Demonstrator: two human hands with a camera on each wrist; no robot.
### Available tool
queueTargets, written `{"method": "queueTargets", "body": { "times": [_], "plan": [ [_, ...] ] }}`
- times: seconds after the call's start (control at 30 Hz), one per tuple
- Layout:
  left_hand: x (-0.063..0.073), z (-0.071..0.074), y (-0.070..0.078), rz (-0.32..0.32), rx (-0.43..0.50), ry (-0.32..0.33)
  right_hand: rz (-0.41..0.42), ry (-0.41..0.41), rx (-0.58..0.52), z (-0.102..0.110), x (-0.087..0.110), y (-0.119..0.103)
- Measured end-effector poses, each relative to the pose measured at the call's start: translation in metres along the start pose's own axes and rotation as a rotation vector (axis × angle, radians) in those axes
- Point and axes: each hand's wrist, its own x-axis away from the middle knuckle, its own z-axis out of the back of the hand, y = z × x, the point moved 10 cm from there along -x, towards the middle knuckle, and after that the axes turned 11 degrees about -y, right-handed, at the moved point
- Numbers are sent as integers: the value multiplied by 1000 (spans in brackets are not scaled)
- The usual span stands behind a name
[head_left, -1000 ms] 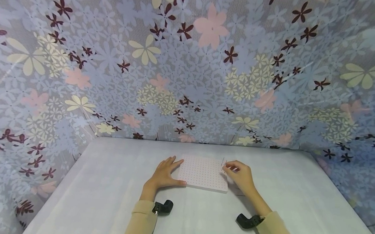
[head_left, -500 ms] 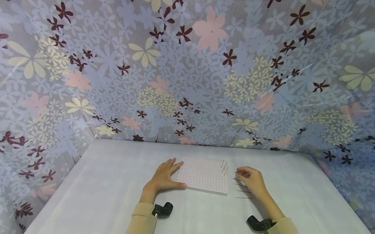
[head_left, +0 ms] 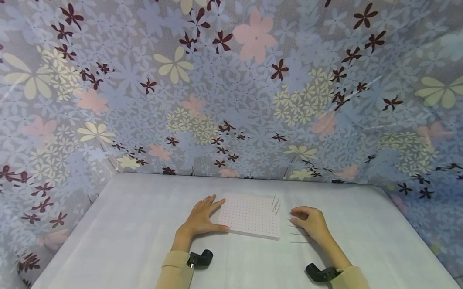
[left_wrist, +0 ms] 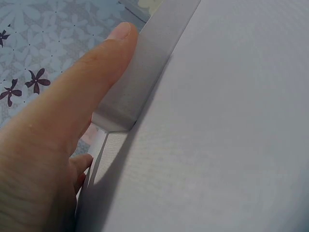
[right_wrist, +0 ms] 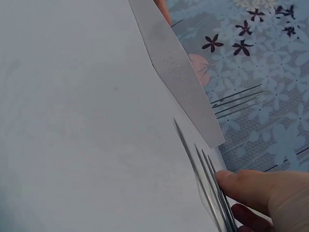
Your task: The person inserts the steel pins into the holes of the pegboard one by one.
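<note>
A square white board (head_left: 249, 218) dotted with small holes lies flat on the table. My left hand (head_left: 201, 218) rests against its left side, thumb (left_wrist: 113, 53) along the near edge and fingers spread to the far corner. At the board's right edge several thin metal needles (right_wrist: 236, 94) stick up. Beside the board, more needles (right_wrist: 194, 166) lie roughly parallel on the table. Over their far end is my right hand (head_left: 313, 222), thumb tip right at the outermost needle in the right wrist view. Index finger and thumb stay apart in the head view.
A white cloth covers the table (head_left: 140, 201). Behind it and at both sides hangs a flower-patterned curtain (head_left: 213, 97). Each wrist carries a black camera mount (head_left: 200, 258) near the sleeve.
My right hand was at the board's right edge among the upright needles, then moved right and back to the needles on the table. The left hand has stayed on the board.
</note>
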Motion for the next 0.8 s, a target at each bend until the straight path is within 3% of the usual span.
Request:
{"method": "queueTargets", "body": {
  "times": [0.37,0.67,0.8],
  "plan": [
    [-1,-1,-1,-3,2,-4,58,51,11,4,2,-5],
    [5,5,7,-75,25,65,128,28,55,0,2,-14],
    [2,2,4,-38,30,31,120,10,86,-4,1,-13]
  ]
}}
